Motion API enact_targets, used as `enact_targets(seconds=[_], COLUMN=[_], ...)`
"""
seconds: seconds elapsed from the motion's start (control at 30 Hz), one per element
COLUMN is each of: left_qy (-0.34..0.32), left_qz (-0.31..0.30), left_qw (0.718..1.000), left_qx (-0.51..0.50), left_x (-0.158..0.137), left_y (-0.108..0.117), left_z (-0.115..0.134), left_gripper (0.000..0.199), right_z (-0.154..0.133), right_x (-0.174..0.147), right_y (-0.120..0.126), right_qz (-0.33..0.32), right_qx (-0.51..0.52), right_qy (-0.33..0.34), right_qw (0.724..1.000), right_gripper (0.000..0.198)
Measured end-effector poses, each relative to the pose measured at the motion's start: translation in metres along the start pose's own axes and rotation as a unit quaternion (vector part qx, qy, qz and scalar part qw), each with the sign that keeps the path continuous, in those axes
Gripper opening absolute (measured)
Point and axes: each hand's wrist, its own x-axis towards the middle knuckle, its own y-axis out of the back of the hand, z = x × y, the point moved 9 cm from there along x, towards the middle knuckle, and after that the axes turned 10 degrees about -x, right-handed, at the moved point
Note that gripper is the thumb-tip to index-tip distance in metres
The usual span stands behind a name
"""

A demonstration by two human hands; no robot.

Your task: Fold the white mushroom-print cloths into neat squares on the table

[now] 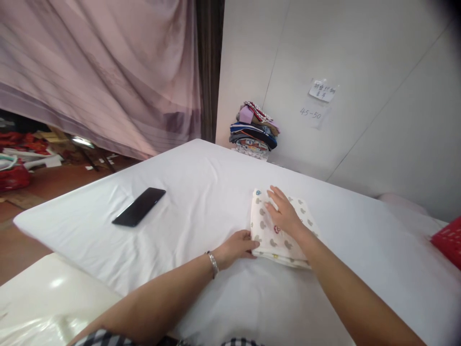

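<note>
Both hands on a folded patterned cloth (279, 230) lying on the white-covered counter (201, 192).

Right hand (284, 214) laid flat on top of the cloth, fingers spread and pressing down. Left hand (236, 247) at the cloth's near left edge, fingertips curled against it, bracelet (213, 263) at the wrist. Well to the left of the left hand, a black phone (139, 206) lying flat. Far beyond the right hand, against the wall, a stack of folded clothes (255, 129); above and right of it, a paper note (322, 90).
</note>
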Motion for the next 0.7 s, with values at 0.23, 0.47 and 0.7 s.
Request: enact_targets(seconds=[0.23, 0.47, 0.7], left_qy=[-0.002, -0.015, -0.022], left_qz=[0.019, 0.047, 0.040], left_qw=[0.999, 0.998, 0.998], left_qx=[0.025, 0.047, 0.045], left_x=[0.000, 0.000, -0.001], left_y=[0.000, 0.004, 0.001], left_z=[-0.003, -0.005, -0.005], left_gripper=[0.037, 0.035, 0.034], right_z=[0.041, 0.051, 0.012], right_x=[0.020, 0.055, 0.115], right_y=[-0.089, -0.067, -0.105], right_qz=[-0.190, -0.212, -0.300], right_qx=[-0.126, -0.100, -0.220], right_qy=[-0.066, -0.117, -0.065], right_qw=[0.971, 0.965, 0.926], right_gripper=[0.062, 0.056, 0.049])
